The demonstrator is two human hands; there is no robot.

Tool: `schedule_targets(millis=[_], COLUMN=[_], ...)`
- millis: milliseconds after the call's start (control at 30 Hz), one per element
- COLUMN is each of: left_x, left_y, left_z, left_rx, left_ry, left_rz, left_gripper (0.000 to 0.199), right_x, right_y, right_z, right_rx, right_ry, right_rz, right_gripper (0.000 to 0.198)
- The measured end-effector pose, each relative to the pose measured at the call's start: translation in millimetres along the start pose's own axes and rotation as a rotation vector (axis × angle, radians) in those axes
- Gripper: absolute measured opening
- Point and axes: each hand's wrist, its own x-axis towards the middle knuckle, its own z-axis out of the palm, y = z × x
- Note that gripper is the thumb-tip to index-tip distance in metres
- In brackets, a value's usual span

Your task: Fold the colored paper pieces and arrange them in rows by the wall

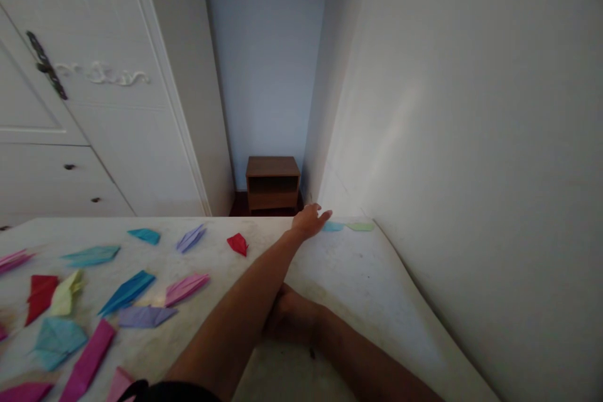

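Note:
My left hand [309, 221] reaches out to the far edge of the white surface [358, 289], its fingers apart and nothing visible in them. Just right of it lies a flat light-blue folded paper [333, 226], with a pale green folded paper [360, 227] alongside by the wall. Underneath my left forearm, my right hand [294, 314] is curled closed. The forearm hides its fingertips and anything they hold. The nearest piece on the left is a red folded paper [238, 244].
Several colored folded papers spread over the left side, among them a blue one [126, 292], a pink one [186, 289] and a magenta strip [88, 361]. A white wall [452, 138] borders the right. Beyond the edge stand a white wardrobe [113, 119] and a brown nightstand [273, 166].

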Motion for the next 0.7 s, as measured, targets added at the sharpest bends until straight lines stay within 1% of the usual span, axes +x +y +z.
schedule_targets(millis=[100, 167, 233, 333, 400, 467, 600, 700], left_x=[-11, -21, -34, -61, -85, -114, -182, -237], left_y=[-2, -1, 3, 10, 13, 13, 6, -7], left_z=[-12, -25, -40, -65, -82, -100, -132, -147], left_rx=[0.005, 0.009, 0.008, -0.021, -0.04, -0.043, -0.086, -0.247], left_ry=[0.079, 0.139, 0.2, 0.284, 0.308, 0.3, 0.269, 0.319], left_rz=[-0.015, -0.016, 0.007, 0.128, 0.213, 0.231, 0.182, 0.054], left_gripper=[0.042, 0.037, 0.032, 0.022, 0.019, 0.017, 0.018, 0.022], right_x=[3, 4, 2, -4, -8, -12, -15, -16], right_y=[1, -3, -9, -18, -23, -25, -26, -26], right_z=[-3, -3, -2, -1, 1, 2, 4, 3], right_rx=[-0.016, -0.002, 0.02, 0.022, 0.016, 0.005, -0.066, -0.106], right_ry=[-0.1, -0.169, -0.186, -0.137, -0.098, -0.069, -0.03, -0.005], right_rz=[0.001, 0.022, 0.022, -0.039, -0.077, -0.11, -0.145, -0.125], right_gripper=[0.018, 0.019, 0.03, 0.045, 0.045, 0.04, 0.032, 0.035])
